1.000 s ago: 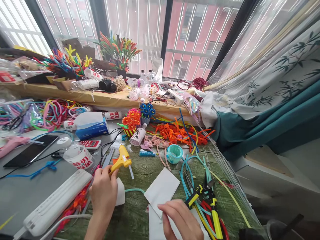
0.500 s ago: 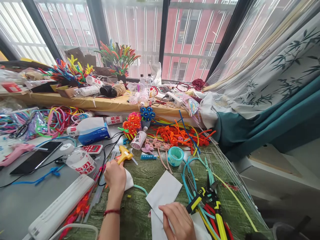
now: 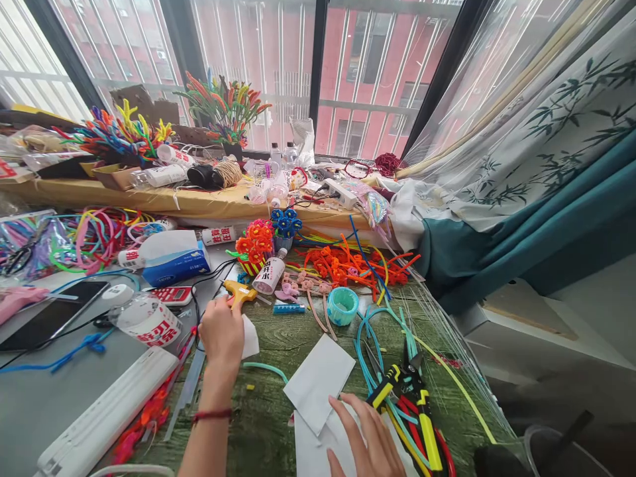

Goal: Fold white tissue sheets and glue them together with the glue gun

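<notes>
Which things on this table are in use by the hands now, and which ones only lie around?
In use: yellow glue gun at the left hand; white paper sheets under the right hand.
Lying about: pliers, teal tape roll, tissue pack, phone.

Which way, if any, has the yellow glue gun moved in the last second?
Yes. The yellow glue gun has moved away from the person, up close to the lying white bottle, with the left hand just behind it.
</notes>
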Available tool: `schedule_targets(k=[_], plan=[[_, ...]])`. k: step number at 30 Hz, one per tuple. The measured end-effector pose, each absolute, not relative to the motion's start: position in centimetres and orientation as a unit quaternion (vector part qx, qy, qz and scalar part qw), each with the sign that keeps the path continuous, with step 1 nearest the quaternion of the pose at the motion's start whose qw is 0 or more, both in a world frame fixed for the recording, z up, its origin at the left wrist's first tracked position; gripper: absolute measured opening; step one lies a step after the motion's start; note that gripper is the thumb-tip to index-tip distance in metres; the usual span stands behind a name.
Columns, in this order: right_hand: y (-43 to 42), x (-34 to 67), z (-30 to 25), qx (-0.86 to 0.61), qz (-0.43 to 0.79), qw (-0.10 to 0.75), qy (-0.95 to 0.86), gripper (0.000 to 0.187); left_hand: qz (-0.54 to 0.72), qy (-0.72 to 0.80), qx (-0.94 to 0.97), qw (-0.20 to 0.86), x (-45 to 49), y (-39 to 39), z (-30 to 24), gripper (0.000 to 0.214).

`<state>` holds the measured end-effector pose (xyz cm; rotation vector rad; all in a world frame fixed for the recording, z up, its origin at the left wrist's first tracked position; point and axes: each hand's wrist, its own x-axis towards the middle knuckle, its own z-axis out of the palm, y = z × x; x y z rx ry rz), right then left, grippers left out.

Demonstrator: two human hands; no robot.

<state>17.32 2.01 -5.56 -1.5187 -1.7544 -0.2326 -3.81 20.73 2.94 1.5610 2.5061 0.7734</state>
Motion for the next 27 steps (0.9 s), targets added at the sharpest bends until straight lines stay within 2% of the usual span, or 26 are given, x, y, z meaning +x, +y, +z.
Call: schedule_targets(k=[3,7,10,14,19,23,27], plan=[[2.8,16.6,-5.9,-0.574,0.009,0.453,-0.682,0.036,0.347,0.753,0.558,0.05,-2.1,16.7,3.5,0.025],[4.4,15.6,-4.5,-0.521,0.216,0.508,-0.651,0.056,0.408,0.652,0.63,0.109,1.2,11.0,2.6,0.034],[5.0,15.1,-3.5,-0.506,0.316,0.501,-0.627,0.043,0.407,0.611,0.665,0.139,2.3,9.1,1.6,0.037],[4.2,15.2,-3.3,-0.549,0.342,0.521,-0.557,0.039,0.342,0.607,0.702,0.146,0.0,9.7,0.7,0.032],[2.4,16.3,-3.9,-0.631,0.274,0.608,-0.396,0.031,0.187,0.65,0.732,0.081,-3.9,12.1,-0.7,0.028],[2.7,16.8,-4.2,-0.611,0.348,0.658,-0.269,0.036,0.095,0.63,0.77,0.033,-4.2,12.9,-0.5,0.028],[3.5,17.0,-4.4,-0.575,0.411,0.674,-0.214,0.038,0.068,0.633,0.771,-0.029,-4.4,12.7,1.3,0.036]])
